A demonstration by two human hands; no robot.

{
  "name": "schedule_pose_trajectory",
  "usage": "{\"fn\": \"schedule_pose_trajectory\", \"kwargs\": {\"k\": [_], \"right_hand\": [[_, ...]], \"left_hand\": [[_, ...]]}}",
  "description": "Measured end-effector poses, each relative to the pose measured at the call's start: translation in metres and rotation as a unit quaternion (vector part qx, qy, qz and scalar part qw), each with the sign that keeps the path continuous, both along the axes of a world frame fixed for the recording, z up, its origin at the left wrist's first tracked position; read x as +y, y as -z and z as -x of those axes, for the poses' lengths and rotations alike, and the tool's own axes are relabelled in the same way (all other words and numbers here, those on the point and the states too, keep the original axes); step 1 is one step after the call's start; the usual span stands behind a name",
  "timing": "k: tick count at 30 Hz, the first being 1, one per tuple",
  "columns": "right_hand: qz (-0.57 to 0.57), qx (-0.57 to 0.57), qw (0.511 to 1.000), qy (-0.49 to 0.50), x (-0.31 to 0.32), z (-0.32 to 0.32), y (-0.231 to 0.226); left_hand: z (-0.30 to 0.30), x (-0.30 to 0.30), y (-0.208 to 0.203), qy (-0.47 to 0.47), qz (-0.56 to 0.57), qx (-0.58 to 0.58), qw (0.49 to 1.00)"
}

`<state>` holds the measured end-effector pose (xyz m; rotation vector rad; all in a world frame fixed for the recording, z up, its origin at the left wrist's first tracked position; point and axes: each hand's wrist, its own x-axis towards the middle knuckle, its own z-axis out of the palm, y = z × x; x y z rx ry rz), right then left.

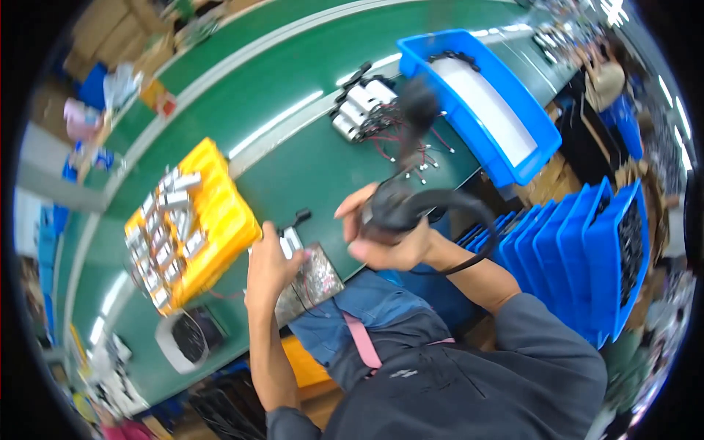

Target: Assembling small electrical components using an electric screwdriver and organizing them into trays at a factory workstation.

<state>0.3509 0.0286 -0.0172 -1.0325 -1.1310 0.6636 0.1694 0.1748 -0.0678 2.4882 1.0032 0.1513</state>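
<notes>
My right hand (396, 238) is wrapped round a black corded electric screwdriver (387, 209), blurred by motion; its thick black cable (480, 220) loops over my forearm. My left hand (269, 268) lies at the near edge of the green bench, thumb and fingers closed about a small white cylindrical part (291, 239) with a black end piece. Its fingers partly hide that part. Beneath and beside it is a shiny metal plate (323, 271) with thin wires across it, close to my lap. The screwdriver's tip cannot be made out.
A yellow tray (231, 209) of silvery parts sits left; near it is a white-rimmed container (176, 359) of small dark pieces. White cylinders (359, 106) with wires lie ahead. A blue bin (477, 103) is beyond, stacked blue bins (565, 257) at right. A blurred dark object (419, 106) hangs overhead.
</notes>
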Motion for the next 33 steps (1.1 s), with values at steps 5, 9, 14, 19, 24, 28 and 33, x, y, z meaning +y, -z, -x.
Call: {"fn": "schedule_pose_trajectory", "kwargs": {"k": [5,9,14,19,24,28,33], "right_hand": [[-0.022,-0.049,0.997,-0.052,-0.007,-0.006,-0.006],[-0.065,-0.031,0.995,-0.075,-0.027,-0.003,-0.011],[-0.091,0.012,0.982,-0.165,-0.040,0.008,-0.016],[-0.078,0.032,0.979,-0.185,-0.043,0.013,-0.023],[-0.085,0.043,0.980,-0.175,-0.043,0.006,-0.018],[-0.095,0.028,0.981,-0.167,-0.040,-0.001,-0.018],[-0.027,0.029,0.977,-0.209,-0.026,-0.013,-0.024]], "left_hand": [[0.004,0.006,-0.020,-0.016,0.204,-0.031,0.978],[-0.033,0.001,-0.061,-0.031,0.232,-0.159,0.959],[-0.162,0.021,-0.096,-0.057,0.281,-0.284,0.915],[-0.269,0.041,-0.086,-0.041,0.234,-0.203,0.950],[-0.302,0.037,-0.066,-0.032,0.155,-0.081,0.984],[-0.301,0.040,-0.068,-0.018,0.124,-0.046,0.991],[-0.280,0.037,-0.045,-0.069,-0.004,-0.150,0.986]]}}
